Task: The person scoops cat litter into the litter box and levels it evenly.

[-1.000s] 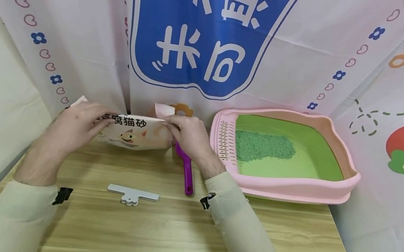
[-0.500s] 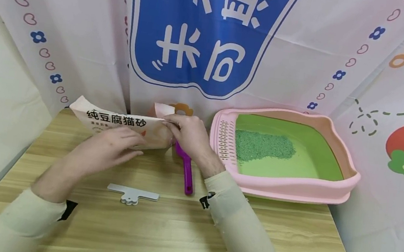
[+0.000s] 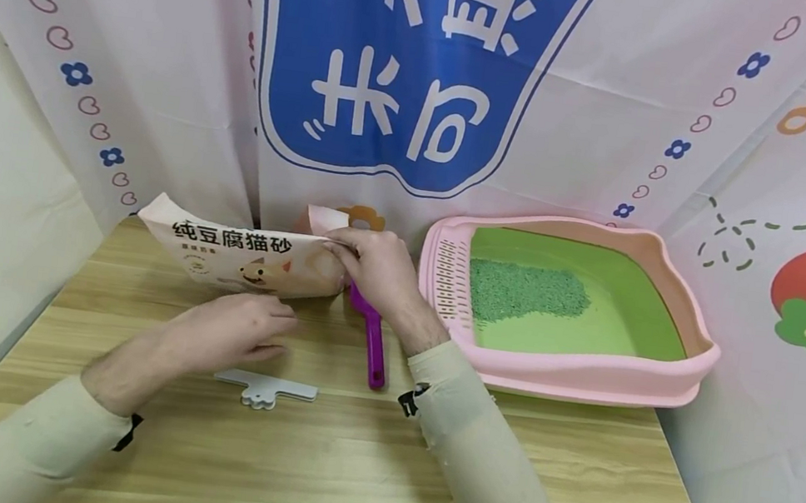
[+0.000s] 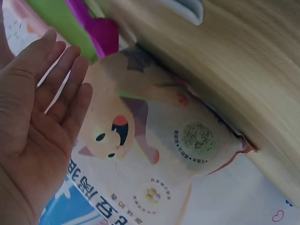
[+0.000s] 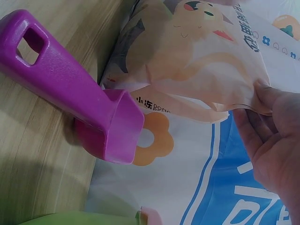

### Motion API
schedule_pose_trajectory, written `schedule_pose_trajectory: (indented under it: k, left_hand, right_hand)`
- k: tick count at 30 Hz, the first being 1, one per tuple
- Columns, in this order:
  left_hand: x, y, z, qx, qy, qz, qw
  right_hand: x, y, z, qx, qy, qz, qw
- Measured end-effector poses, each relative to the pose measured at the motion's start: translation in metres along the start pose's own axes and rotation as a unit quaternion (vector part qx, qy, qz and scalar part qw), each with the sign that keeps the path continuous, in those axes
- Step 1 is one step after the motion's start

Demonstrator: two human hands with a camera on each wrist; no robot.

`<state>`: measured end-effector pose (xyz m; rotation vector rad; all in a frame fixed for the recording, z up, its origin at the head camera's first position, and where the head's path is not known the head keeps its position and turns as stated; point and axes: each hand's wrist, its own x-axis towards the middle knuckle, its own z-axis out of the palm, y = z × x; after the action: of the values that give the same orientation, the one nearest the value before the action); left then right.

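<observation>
A cat litter bag [image 3: 221, 254] with a printed cat face stands at the back left of the table. My right hand [image 3: 378, 274] pinches its top right corner between thumb and fingers, which the right wrist view also shows at the bag's edge [image 5: 255, 93]. My left hand [image 3: 230, 331] is in front of the bag, over the table, its fingers extended and holding nothing. Just below those fingers lies a pale grey bag clip [image 3: 273, 388]. Under my right wrist, a purple litter scoop [image 3: 374, 349] lies with its handle toward me; its head shows in the right wrist view.
A pink-rimmed litter box [image 3: 576, 378] with a green base stands at the right, green litter pellets [image 3: 526, 296] heaped on its left side. Behind everything hangs a printed cloth [image 3: 573, 155]. The wooden table [image 3: 315, 476] extends toward me.
My left hand has let go of the bag's top left and come down toward the clip, uncovering the bag's printed front. My right hand keeps its pinch on the corner.
</observation>
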<state>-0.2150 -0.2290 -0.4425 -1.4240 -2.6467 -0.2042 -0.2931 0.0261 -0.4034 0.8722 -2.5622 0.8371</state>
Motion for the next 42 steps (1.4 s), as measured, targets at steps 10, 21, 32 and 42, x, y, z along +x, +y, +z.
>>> schedule_pose_trajectory:
  k: [10,21,32,42]
  left_hand:
    - [-0.005,0.009,0.011,-0.083,-0.1,-0.002,0.9916]
    - [-0.009,0.021,0.021,-0.098,-0.179,-0.061,0.9771]
    - [-0.01,0.016,0.026,-0.094,-0.154,-0.039,0.9828]
    - [-0.009,0.007,0.018,-0.166,-0.168,-0.05,0.9704]
  right_hand:
    - [0.0,0.0,0.001,0.004,-0.006,0.007,1.0]
    - [0.0,0.0,0.001,0.006,-0.01,0.01,0.9999]
    - [0.0,0.001,0.002,0.006,-0.012,0.009,0.9999]
    - [0.0,0.0,0.001,0.004,-0.011,0.002,0.9999]
